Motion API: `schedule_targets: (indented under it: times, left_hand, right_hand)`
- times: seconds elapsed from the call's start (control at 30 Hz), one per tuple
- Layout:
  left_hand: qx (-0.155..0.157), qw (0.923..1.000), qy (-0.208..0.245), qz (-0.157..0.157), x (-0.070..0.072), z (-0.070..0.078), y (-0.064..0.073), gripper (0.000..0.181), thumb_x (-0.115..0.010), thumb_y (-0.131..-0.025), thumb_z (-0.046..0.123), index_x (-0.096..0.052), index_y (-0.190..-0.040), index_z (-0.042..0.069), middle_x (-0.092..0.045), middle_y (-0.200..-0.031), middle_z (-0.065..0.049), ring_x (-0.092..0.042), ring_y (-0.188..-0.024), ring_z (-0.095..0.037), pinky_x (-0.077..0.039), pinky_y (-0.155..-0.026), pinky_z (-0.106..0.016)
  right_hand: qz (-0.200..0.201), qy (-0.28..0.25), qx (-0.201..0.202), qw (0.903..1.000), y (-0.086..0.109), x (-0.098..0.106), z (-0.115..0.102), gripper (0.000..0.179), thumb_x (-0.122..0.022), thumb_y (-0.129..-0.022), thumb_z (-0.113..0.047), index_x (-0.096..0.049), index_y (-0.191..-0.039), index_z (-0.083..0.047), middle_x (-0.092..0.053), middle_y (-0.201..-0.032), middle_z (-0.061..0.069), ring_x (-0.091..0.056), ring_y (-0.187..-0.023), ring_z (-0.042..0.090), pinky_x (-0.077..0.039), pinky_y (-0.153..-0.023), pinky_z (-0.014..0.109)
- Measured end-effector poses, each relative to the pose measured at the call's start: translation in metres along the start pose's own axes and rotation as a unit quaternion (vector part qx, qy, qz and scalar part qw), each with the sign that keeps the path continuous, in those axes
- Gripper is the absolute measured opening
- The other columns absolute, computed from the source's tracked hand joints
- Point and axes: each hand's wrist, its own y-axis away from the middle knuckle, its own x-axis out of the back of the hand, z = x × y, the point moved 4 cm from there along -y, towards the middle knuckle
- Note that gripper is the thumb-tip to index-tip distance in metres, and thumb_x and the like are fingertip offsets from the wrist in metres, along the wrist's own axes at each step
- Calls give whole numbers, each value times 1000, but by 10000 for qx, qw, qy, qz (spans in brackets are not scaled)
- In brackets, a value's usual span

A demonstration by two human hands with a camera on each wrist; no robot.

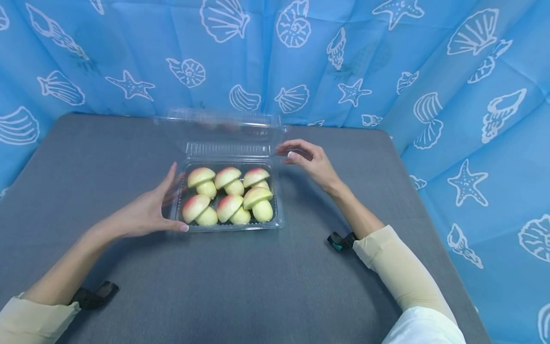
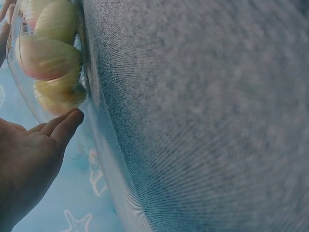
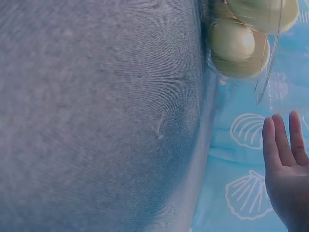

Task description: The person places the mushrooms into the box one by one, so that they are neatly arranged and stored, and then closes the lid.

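Observation:
A clear plastic clamshell box [image 1: 278,210] lies on the table with its hinged lid [image 1: 223,117] standing up at the back. Several pale yellow mushroom-shaped pieces [image 1: 229,205], some with reddish blush on the caps, fill it in two rows. My left hand [image 1: 143,212] is at the box's left side, fingers spread and fairly straight, thumb by the front left corner; in the left wrist view its fingertips [image 2: 75,116] meet the box's edge. Close to the lid's right edge is my right hand [image 1: 313,165], fingers loosely bent and holding nothing; the right wrist view shows them apart from the box.
A grey cloth covers the table [image 1: 240,286]. Behind it and along the right hangs a blue curtain [image 1: 266,62] with white shells and starfish. Each wrist carries a black strap device [image 1: 341,240].

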Motion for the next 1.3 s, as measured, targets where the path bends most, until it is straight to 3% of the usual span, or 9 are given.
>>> schedule_targets:
  times: [0.17, 0.33, 0.47, 0.57, 0.73, 0.97, 1.03, 1.2, 1.3]
  left_hand:
    - [-30, 10000, 43, 34, 0, -1, 1, 140, -87, -75, 37, 30, -151, 29, 1, -165, -17, -28, -142, -45, -49, -98, -49]
    - [-64, 9999, 12, 95, -1, -2, 1, 141, -88, -75, 36, 30, -151, 27, 2, -165, -17, -29, -142, -45, -49, -98, -50]
    - [-84, 9996, -149, 225, -1, -1, 2, 143, -89, -74, 35, 31, -151, 25, 0, -164, -21, -31, -141, -47, -44, -102, -55]
    - [-12, 9986, -334, 408, -1, 0, 2, 146, -90, -71, 37, 31, -151, 25, -10, -162, -27, -34, -138, -50, -38, -106, -61]
    - [137, 9964, -551, 631, 0, 3, 3, 151, -92, -68, 40, 35, -149, 26, -18, -158, -32, -40, -132, -53, -35, -106, -65]
    - [130, 9945, -589, 858, -1, 5, 5, 153, -91, -65, 48, 39, -146, 29, -45, -144, -28, -31, -134, -58, -27, -103, -75]
    - [57, 9937, -664, 905, -1, 6, 5, 152, -90, -66, 49, 35, -149, 28, -39, -148, -29, -34, -132, -58, -28, -103, -75]
    - [82, 9921, -926, 843, -1, 7, 8, 145, -89, -68, 49, 26, -154, 28, -9, -161, -28, -33, -133, -59, -30, -103, -73]
    - [175, 9920, -1017, 724, 0, 7, 10, 143, -88, -68, 51, 23, -155, 28, -7, -160, -31, -28, -134, -61, -30, -103, -73]
  right_hand:
    - [-93, 174, 37, 9998, 2, 0, -2, 37, -45, -105, -19, -60, -120, 12, -64, -122, 27, -60, -117, 42, -51, -97, 52]
    - [-86, 543, -176, 9983, 6, -1, -4, 38, -47, -104, -20, -60, -120, 11, -64, -122, 27, -58, -114, 51, -52, -97, 46]
    - [-104, 928, -371, 9949, 9, -1, -4, 40, -48, -104, -25, -61, -120, 9, -63, -122, 24, -61, -112, 41, -52, -98, 43]
    - [-200, 1211, -462, 9914, 12, -1, -3, 37, -53, -102, -27, -64, -119, 4, -63, -125, 17, -60, -116, 30, -50, -101, 40]
    - [-438, 1108, -321, 9924, 15, -6, -2, 23, -65, -96, -11, -66, -115, 1, -61, -128, 14, -57, -122, 25, -45, -107, 46]
    - [-614, 1013, -213, 9927, 20, -11, -8, 29, -68, -88, 8, -63, -117, 8, -55, -133, 26, -52, -126, 37, -43, -105, 57]
    - [-642, 1134, -208, 9913, 21, -12, -9, 31, -68, -87, 8, -63, -118, 9, -53, -135, 28, -51, -128, 39, -43, -106, 58]
    - [-665, 1425, -243, 9873, 25, -10, -2, 35, -70, -88, 4, -64, -122, 3, -51, -141, 20, -49, -131, 34, -45, -105, 53]
    - [-713, 1566, -281, 9847, 28, -8, 1, 37, -72, -89, -2, -64, -125, -2, -51, -143, 13, -50, -131, 29, -47, -105, 47]
